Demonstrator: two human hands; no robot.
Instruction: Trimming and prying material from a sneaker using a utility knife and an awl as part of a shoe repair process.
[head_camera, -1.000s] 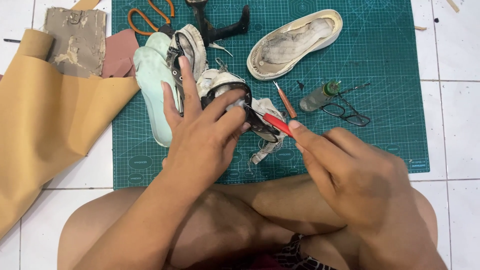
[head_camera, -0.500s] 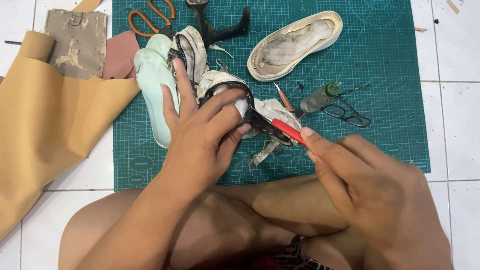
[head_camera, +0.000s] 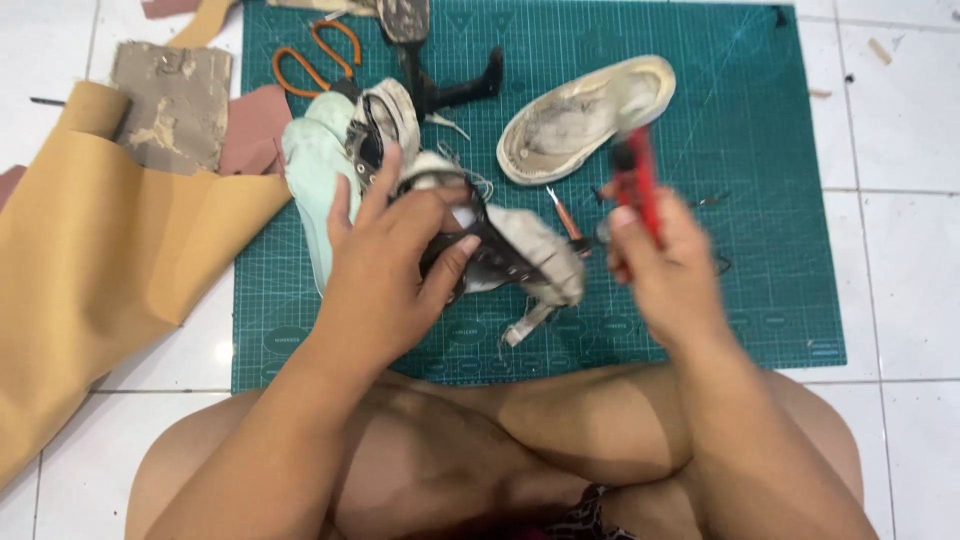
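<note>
We see the left hand (head_camera: 385, 265) clamping the worn shoe upper (head_camera: 500, 250) steady mid-mat; the right hand (head_camera: 665, 265), blurred, grips the red-handled tool (head_camera: 638, 185) clear above the cutting mat (head_camera: 760, 120).

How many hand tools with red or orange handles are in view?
2: orange-handled scissors at the top of the cutting mat, and a red-handled tool in the right hand. Others may be hidden.

Left hand (head_camera: 385, 265) at centre frame, fingers spread and curled in a grip, thumb pressed inward, forearm rising from lower left, right hand (head_camera: 668, 262) right of centre, blurred, fist closed, forearm from lower right, crossed bare legs below.
</note>
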